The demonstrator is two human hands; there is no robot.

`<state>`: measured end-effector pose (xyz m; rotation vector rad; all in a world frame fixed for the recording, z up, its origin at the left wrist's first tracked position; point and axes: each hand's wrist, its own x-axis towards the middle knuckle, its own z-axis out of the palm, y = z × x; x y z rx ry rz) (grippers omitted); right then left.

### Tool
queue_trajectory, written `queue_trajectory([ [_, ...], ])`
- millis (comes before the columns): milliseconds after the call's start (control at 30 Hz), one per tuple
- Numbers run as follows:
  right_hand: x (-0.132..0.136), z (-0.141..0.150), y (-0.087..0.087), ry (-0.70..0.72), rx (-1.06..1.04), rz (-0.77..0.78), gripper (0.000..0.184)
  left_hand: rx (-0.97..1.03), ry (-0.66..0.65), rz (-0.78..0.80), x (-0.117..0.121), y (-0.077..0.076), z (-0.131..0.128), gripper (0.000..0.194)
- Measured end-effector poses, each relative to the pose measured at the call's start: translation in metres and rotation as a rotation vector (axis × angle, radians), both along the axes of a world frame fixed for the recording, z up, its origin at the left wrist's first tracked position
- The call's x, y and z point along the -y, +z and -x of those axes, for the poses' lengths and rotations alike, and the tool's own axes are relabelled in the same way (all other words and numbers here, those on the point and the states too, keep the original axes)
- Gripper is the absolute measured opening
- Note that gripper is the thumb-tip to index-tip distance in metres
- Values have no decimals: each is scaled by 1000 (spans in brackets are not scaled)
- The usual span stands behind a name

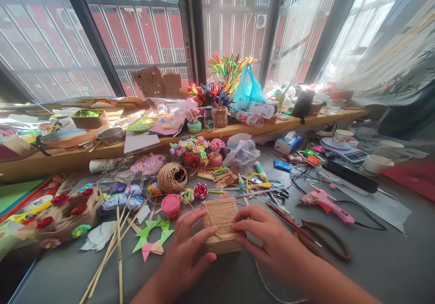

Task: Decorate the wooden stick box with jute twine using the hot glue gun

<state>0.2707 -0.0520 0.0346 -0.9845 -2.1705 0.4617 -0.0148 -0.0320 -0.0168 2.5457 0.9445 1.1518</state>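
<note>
A small box wrapped in jute twine [220, 219] rests on the grey table just in front of me. My left hand [185, 252] grips its left side, fingers curled against the wrapped face. My right hand [268, 238] holds its right side, fingertips pressed on the twine. A loose strand of twine [263, 279] trails off the box toward me. A ball of the same twine [172, 177] lies behind the box to the left.
A pink glue gun [324, 201] with a black cord lies to the right, near scissors [279, 198] and brown pliers. Bamboo sticks [118, 245], paper stars and a flower basket [66, 213] sit left. A cluttered wooden shelf [84, 156] runs along the window.
</note>
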Motion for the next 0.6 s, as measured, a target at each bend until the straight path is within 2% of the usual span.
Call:
queue_trajectory([
  [67,-5,-1,3,13,-29,64,9,-39,-27,-16,-1,4,-2,41],
  [167,-8,-2,11,7,-22,138,11,-54,-59,-28,-2,8,-4,39],
  [300,-7,1,22,32,18,234,11,-55,-44,-92,-1,11,-4,39],
  [467,-5,6,21,40,44,302,10,-59,-57,-152,0,9,-5,35],
  [533,-6,7,19,39,39,313,9,-5,-73,-103,0,5,-5,35],
  [600,-6,8,19,34,42,331,9,169,-31,-11,0,0,-5,44],
])
